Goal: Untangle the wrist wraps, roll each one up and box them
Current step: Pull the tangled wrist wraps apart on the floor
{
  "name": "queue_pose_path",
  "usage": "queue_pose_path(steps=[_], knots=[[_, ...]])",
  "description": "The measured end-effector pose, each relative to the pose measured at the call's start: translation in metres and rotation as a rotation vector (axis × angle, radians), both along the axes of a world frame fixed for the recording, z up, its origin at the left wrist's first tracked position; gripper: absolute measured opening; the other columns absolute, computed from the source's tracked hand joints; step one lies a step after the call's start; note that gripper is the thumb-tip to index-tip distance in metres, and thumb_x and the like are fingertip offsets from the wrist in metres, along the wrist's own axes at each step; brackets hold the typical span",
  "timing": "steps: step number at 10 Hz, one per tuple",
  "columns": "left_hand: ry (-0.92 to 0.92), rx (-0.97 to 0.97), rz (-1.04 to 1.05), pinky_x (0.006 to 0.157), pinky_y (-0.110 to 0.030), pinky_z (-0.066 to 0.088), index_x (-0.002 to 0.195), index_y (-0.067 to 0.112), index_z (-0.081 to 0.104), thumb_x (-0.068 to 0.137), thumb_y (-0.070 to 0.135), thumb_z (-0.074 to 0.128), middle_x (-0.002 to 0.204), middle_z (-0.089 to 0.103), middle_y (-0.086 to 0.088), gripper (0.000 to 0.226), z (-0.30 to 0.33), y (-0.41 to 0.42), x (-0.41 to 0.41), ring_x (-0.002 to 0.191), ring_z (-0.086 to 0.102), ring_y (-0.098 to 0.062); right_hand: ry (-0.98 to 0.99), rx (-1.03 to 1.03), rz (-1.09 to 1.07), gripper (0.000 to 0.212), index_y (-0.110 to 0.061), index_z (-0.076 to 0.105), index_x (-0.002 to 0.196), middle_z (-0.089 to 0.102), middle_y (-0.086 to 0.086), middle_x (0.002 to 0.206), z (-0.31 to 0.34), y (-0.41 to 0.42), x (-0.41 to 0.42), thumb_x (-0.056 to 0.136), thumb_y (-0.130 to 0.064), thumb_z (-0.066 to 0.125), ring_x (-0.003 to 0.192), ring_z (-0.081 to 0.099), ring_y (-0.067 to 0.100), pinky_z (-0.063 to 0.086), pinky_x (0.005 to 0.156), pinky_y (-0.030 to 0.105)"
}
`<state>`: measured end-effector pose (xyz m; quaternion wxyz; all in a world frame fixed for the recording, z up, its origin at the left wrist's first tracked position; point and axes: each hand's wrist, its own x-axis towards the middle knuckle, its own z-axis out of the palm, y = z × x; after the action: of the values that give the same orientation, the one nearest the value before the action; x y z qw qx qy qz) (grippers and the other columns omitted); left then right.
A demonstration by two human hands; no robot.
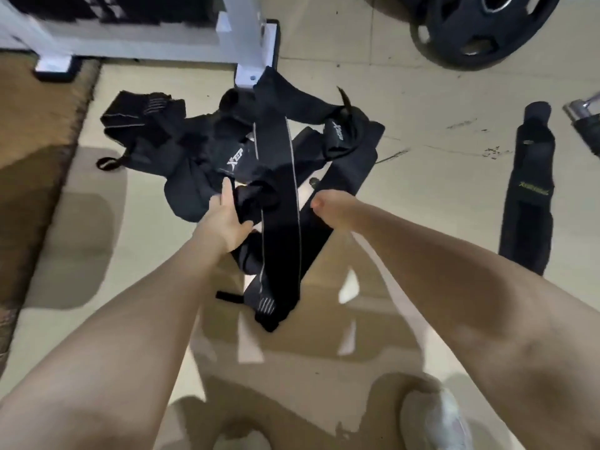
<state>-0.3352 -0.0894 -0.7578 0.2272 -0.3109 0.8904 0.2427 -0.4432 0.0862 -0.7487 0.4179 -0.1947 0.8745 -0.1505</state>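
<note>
A tangled heap of black wrist wraps (201, 147) with grey edge lines and white logos lies on the tiled floor in the middle of the head view. One long wrap (279, 196) is lifted out of the heap and hangs down toward me. My left hand (225, 216) grips a bunched fold of wrap at its left side. My right hand (328, 209) is closed on the black wrap at its right edge; its fingers are hidden behind the cloth. No box is in view.
A separate black wrap (529, 190) with a yellow logo lies flat at the right. A white metal rack base (240, 43) stands behind the heap, a black weight plate (467, 30) at the top right, a brown mat (35, 125) at the left. My shoe (435, 420) shows below.
</note>
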Motion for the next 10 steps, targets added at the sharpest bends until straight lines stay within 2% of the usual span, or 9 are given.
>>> queue_pose_path(steps=[1, 2, 3, 4, 5, 7, 8, 9, 10], knots=[[0.111, 0.153, 0.223, 0.089, -0.037, 0.043, 0.142, 0.009, 0.026, 0.092, 0.020, 0.058, 0.131, 0.049, -0.019, 0.060, -0.018, -0.005, 0.012, 0.114, 0.052, -0.035, -0.117, -0.032, -0.049, 0.038, -0.002, 0.043, 0.134, 0.051, 0.020, 0.132, -0.028, -0.026, 0.019, 0.099, -0.015, 0.040, 0.121, 0.049, 0.034, 0.039, 0.096, 0.036], [0.065, 0.333, 0.297, 0.098, -0.040, 0.043, 0.126, 0.002, 0.051, 0.097, 0.025, 0.050, 0.120, 0.060, -0.016, 0.037, -0.034, 0.011, 0.022, 0.114, 0.054, -0.032, -0.177, -0.102, -0.357, 0.048, -0.003, 0.028, 0.142, 0.047, 0.019, 0.136, -0.054, -0.043, 0.029, 0.099, -0.018, 0.042, 0.123, 0.048, 0.034, 0.039, 0.097, 0.037], [0.145, 0.501, 0.385, 0.090, -0.030, 0.044, 0.132, 0.005, 0.045, 0.095, 0.024, 0.055, 0.120, 0.060, -0.006, 0.043, -0.042, 0.029, 0.031, 0.111, 0.056, -0.022, -0.352, 0.006, -0.602, 0.053, -0.009, 0.024, 0.143, 0.043, 0.014, 0.139, -0.058, -0.058, 0.044, 0.098, -0.030, 0.045, 0.124, 0.045, 0.032, 0.037, 0.099, 0.037], [0.197, 0.480, 0.366, 0.093, -0.031, 0.045, 0.137, 0.009, 0.037, 0.090, 0.021, 0.062, 0.120, 0.059, -0.003, 0.054, -0.047, 0.028, 0.033, 0.110, 0.056, -0.020, -0.381, -0.207, -1.244, 0.045, -0.015, 0.037, 0.136, 0.050, 0.018, 0.124, -0.060, -0.064, 0.042, 0.095, -0.023, 0.054, 0.108, 0.054, 0.031, 0.048, 0.091, 0.035], [0.228, 0.498, 0.428, 0.088, -0.038, 0.047, 0.114, 0.007, 0.058, 0.096, 0.010, 0.047, 0.106, 0.065, -0.015, 0.021, -0.041, 0.024, 0.028, 0.104, 0.061, -0.032, -0.498, -0.209, -0.853, 0.035, -0.006, 0.053, 0.118, 0.053, 0.005, 0.080, -0.059, -0.057, 0.046, 0.090, -0.024, 0.064, 0.067, 0.050, 0.014, 0.047, 0.062, 0.024], [0.518, 1.203, 0.880, 0.077, -0.030, 0.057, 0.120, 0.004, 0.060, 0.099, 0.008, 0.038, 0.105, 0.071, -0.011, 0.030, 0.009, 0.023, 0.015, 0.098, 0.068, -0.024, -0.581, -0.472, -0.798, 0.089, -0.034, 0.043, 0.136, 0.050, -0.007, 0.137, -0.028, -0.056, 0.027, 0.060, -0.072, 0.066, 0.123, 0.049, 0.019, 0.036, 0.107, 0.040], [0.547, 1.271, 0.839, 0.079, -0.029, 0.057, 0.131, 0.005, 0.053, 0.096, 0.012, 0.039, 0.120, 0.065, -0.016, 0.039, 0.028, 0.023, 0.011, 0.107, 0.065, -0.026, -0.749, -0.622, -0.754, 0.058, -0.021, 0.059, 0.125, 0.061, 0.004, 0.130, -0.001, -0.048, 0.017, 0.082, -0.060, 0.057, 0.114, 0.059, 0.018, 0.044, 0.102, 0.035], [0.523, 1.203, 0.803, 0.059, -0.024, 0.055, 0.110, 0.018, 0.061, 0.092, 0.008, 0.041, 0.091, 0.073, -0.004, 0.029, 0.056, 0.024, 0.007, 0.075, 0.071, -0.016, -0.836, -0.792, -0.768, 0.045, -0.010, 0.056, 0.127, 0.064, 0.013, 0.123, 0.033, -0.038, 0.002, 0.099, -0.041, 0.041, 0.107, 0.061, 0.025, 0.047, 0.094, 0.037], [0.480, 1.092, 0.673, 0.062, -0.025, 0.051, 0.092, 0.025, 0.059, 0.087, 0.004, 0.042, 0.081, 0.069, 0.002, 0.028, 0.080, 0.021, 0.005, 0.072, 0.066, -0.017, -0.857, -0.939, -0.802, 0.033, -0.016, 0.058, 0.116, 0.071, 0.007, 0.104, 0.069, -0.034, -0.012, 0.101, -0.038, 0.039, 0.101, 0.065, 0.024, 0.049, 0.091, 0.037]])
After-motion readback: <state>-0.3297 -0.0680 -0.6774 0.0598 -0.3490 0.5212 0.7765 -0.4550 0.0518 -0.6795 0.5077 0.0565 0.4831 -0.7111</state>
